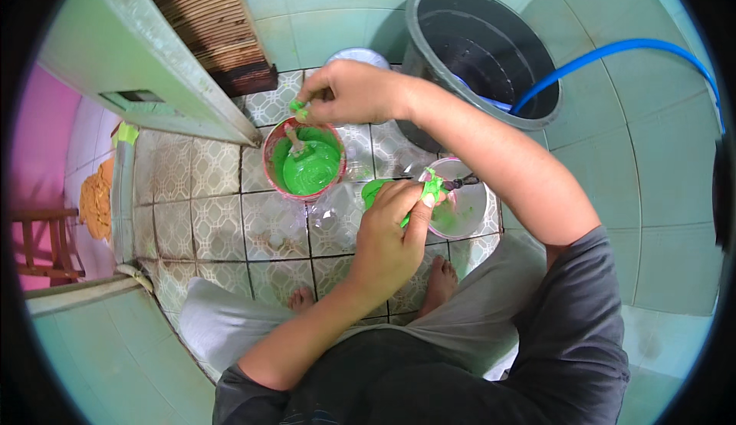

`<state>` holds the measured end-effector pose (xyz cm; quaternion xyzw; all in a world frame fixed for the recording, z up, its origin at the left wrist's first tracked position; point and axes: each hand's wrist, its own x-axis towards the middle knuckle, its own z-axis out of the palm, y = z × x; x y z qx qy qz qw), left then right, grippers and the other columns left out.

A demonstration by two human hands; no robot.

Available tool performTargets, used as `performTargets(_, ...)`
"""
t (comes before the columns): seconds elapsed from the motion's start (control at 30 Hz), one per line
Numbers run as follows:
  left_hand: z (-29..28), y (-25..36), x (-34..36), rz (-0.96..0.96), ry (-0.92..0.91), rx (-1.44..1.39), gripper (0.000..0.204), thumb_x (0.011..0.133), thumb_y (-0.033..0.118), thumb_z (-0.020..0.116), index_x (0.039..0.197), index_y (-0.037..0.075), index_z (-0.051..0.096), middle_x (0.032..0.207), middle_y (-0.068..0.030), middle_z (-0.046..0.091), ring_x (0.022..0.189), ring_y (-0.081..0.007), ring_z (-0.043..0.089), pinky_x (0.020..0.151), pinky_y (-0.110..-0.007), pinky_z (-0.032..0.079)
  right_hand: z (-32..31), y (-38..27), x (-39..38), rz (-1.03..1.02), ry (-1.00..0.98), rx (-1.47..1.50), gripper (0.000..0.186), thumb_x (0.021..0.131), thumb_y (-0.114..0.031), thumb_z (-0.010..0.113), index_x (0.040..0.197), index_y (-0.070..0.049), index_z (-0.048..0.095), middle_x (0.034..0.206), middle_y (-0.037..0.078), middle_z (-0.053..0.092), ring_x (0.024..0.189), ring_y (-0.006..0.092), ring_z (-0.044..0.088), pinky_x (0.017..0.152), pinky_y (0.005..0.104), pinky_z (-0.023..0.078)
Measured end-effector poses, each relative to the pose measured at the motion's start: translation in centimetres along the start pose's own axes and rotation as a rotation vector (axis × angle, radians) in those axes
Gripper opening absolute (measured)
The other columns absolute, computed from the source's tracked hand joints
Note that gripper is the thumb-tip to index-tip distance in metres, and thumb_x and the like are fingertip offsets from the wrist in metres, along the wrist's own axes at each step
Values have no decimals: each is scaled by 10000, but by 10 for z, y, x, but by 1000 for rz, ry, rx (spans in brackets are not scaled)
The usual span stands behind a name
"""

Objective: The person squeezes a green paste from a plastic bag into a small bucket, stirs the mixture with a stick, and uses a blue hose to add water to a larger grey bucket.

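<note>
My right hand reaches across to the upper left, its fingers pinching a small bright green scrap. Below it stands a red-rimmed pail holding green paint, with a brush leaning in it. Nearer my body, my left hand is closed round a crumpled green piece, which sticks out past the thumb. More green shows behind the fingers; its material is unclear. Just beyond this hand sits a whitish pail with green smears inside and a dark object at its rim, partly hidden.
A large grey tub stands at the back right, with a blue hose running into it. A pale lid-like item lies beside it. To the left are a door and a wooden board. Clear plastic lies on the tiled floor.
</note>
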<state>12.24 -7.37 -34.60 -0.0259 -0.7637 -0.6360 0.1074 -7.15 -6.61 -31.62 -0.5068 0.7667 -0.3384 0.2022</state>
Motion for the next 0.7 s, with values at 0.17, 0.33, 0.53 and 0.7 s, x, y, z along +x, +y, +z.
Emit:
performTargets(0.17, 20, 12, 25, 29, -290, -35, 219, 986, 154, 501, 1001, 0, 655, 958, -102, 642, 901, -182, 611, 828, -314, 467, -53, -26, -32, 73, 0, 5, 338, 845, -288, 671, 1040, -14, 693, 661, -18, 555, 634, 69, 466, 597, 260, 425)
performTargets(0.33, 51, 13, 45, -39, -597, -182, 241, 997, 190, 497, 1000, 16, 663, 973, -76, 668, 923, -142, 613, 853, -309, 465, -89, -28, -62, 143, 53, -48, 388, 833, -333, 670, 1050, -13, 697, 801, 45, 622, 753, 138, 557, 698, 283, 459)
performTargets(0.53, 84, -27, 57, -105, -675, -358, 258, 1001, 213, 502, 1002, 10, 661, 955, -55, 677, 940, -129, 610, 881, -306, 463, -95, -14, -81, 151, 120, -26, 456, 805, -365, 673, 1070, 6, 695, 958, 143, 715, 883, 217, 665, 823, 319, 508)
performTargets(0.7, 93, -72, 63, -178, -733, -289, 245, 997, 208, 505, 1026, 24, 665, 974, -69, 677, 962, -145, 606, 909, -308, 453, -89, -5, -91, 171, 189, 56, 476, 792, -371, 700, 1099, -8, 692, 1008, 159, 712, 930, 250, 671, 867, 316, 502)
